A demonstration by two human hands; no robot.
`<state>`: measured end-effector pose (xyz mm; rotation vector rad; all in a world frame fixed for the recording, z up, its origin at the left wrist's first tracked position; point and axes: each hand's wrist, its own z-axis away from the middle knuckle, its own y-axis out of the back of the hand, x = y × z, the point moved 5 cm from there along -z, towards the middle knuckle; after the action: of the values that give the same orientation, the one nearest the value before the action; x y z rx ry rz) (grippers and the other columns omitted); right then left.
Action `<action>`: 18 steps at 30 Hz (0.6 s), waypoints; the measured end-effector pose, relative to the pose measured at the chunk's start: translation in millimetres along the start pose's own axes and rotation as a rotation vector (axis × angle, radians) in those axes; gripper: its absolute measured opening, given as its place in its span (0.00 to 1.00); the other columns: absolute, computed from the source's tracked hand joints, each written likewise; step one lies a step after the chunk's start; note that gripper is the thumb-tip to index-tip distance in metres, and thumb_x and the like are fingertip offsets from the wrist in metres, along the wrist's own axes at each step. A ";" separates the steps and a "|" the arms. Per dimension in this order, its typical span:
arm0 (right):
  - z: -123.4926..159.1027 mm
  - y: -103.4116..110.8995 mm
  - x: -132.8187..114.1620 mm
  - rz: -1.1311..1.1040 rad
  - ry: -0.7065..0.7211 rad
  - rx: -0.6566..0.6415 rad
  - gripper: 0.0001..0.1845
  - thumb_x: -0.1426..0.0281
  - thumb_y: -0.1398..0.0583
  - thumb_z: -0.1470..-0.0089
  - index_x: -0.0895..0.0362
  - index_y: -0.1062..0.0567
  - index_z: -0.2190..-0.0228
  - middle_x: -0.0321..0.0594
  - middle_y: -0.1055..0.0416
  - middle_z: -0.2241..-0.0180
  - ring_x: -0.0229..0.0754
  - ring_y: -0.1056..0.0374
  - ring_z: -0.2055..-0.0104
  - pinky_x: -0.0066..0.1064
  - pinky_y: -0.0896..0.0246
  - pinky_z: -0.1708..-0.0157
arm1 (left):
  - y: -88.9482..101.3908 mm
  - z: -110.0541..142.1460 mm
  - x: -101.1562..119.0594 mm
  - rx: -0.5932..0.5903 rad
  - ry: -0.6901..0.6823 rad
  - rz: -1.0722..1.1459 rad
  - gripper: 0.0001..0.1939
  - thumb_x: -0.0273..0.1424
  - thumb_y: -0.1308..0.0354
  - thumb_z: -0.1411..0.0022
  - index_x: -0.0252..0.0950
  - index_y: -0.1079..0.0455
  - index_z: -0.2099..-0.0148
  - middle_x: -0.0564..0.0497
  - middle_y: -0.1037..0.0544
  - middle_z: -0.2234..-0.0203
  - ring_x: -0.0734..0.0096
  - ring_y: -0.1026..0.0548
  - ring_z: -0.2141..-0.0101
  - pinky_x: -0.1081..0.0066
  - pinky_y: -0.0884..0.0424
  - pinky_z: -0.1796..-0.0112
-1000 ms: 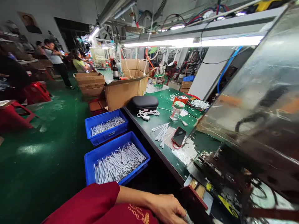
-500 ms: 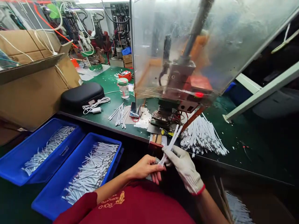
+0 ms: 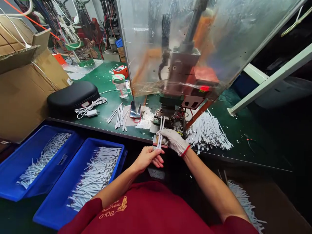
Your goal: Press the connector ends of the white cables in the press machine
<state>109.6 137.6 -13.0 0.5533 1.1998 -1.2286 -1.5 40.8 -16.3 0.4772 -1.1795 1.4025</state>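
1. A blue bin (image 3: 14, 191) and a second blue bin (image 3: 97, 140) sit side by side, both full of white cables.
2. The bare left hand (image 3: 147, 158) has its fingers curled, grasping two upright white cables (image 3: 160, 138) near their lower ends.
3. The gloved right hand (image 3: 172, 140) has its fingers closed on those cables, just before the machine (image 3: 182, 65).
4. A loose cable pile (image 3: 207, 133) lies on the green bench (image 3: 104, 81).

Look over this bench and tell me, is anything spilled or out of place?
White scraps lie scattered on the green bench mat beside a smartphone, which stands tilted rather than lying flat, right by the machine's clear guard.
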 end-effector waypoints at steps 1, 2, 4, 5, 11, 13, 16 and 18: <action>-0.3 -0.6 0.8 -0.014 -0.007 0.013 0.15 0.61 0.34 0.55 0.62 0.23 0.73 0.36 0.32 0.81 0.29 0.45 0.84 0.21 0.54 0.86 | 0.0 -0.9 0.1 -0.022 0.019 -0.007 0.27 0.50 0.37 0.47 0.27 0.28 0.61 0.46 0.22 0.79 0.67 0.21 0.79 0.76 0.29 0.78; -0.3 -1.4 1.7 -0.032 -0.018 0.014 0.15 0.60 0.34 0.55 0.62 0.23 0.73 0.38 0.31 0.80 0.31 0.42 0.83 0.21 0.52 0.86 | 0.0 -1.5 0.3 -0.044 0.034 -0.012 0.27 0.50 0.37 0.46 0.27 0.29 0.62 0.46 0.22 0.80 0.67 0.22 0.79 0.76 0.29 0.79; -0.1 -3.1 4.3 -0.074 -0.042 -0.013 0.17 0.59 0.34 0.55 0.62 0.22 0.71 0.42 0.28 0.77 0.35 0.35 0.80 0.23 0.46 0.84 | 0.3 -2.5 1.2 -0.074 0.053 -0.019 0.26 0.51 0.38 0.46 0.28 0.29 0.64 0.46 0.22 0.80 0.67 0.22 0.80 0.76 0.29 0.79; -0.1 -3.5 5.8 -0.092 -0.049 -0.035 0.18 0.58 0.34 0.55 0.62 0.22 0.70 0.43 0.26 0.76 0.37 0.32 0.78 0.24 0.42 0.82 | 0.7 -2.8 1.8 -0.080 0.055 -0.022 0.26 0.51 0.38 0.46 0.28 0.30 0.65 0.46 0.22 0.81 0.67 0.22 0.80 0.76 0.29 0.80; -3.6 1.7 10.9 -0.085 -0.025 -0.035 0.17 0.59 0.33 0.55 0.62 0.22 0.73 0.41 0.28 0.78 0.33 0.37 0.80 0.22 0.44 0.83 | 2.2 -4.5 2.2 -0.085 0.054 -0.055 0.26 0.50 0.40 0.44 0.27 0.29 0.63 0.46 0.22 0.81 0.70 0.24 0.82 0.78 0.32 0.81; -5.4 2.1 10.8 -0.080 -0.027 -0.015 0.17 0.59 0.33 0.55 0.62 0.22 0.74 0.39 0.30 0.80 0.31 0.41 0.83 0.21 0.49 0.85 | 2.6 -5.1 2.2 -0.082 0.056 -0.078 0.27 0.51 0.40 0.44 0.27 0.28 0.63 0.46 0.22 0.80 0.71 0.24 0.82 0.78 0.32 0.81; -8.2 1.4 10.3 -0.081 -0.036 0.006 0.17 0.59 0.34 0.56 0.63 0.23 0.74 0.37 0.32 0.82 0.31 0.43 0.84 0.21 0.52 0.86 | 2.5 -5.8 3.2 -0.078 0.054 -0.094 0.27 0.51 0.40 0.44 0.27 0.28 0.64 0.46 0.22 0.80 0.71 0.24 0.82 0.78 0.32 0.81; -9.6 0.8 9.6 -0.089 -0.035 0.011 0.17 0.59 0.34 0.56 0.62 0.23 0.74 0.38 0.31 0.82 0.31 0.42 0.83 0.21 0.51 0.86 | 2.1 -5.9 4.0 -0.071 0.056 -0.087 0.27 0.50 0.40 0.44 0.26 0.28 0.64 0.46 0.22 0.80 0.71 0.25 0.82 0.78 0.32 0.81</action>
<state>105.5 142.1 -25.2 0.4891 1.2000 -1.3160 -2.3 48.1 -16.1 0.4320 -1.1462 1.2874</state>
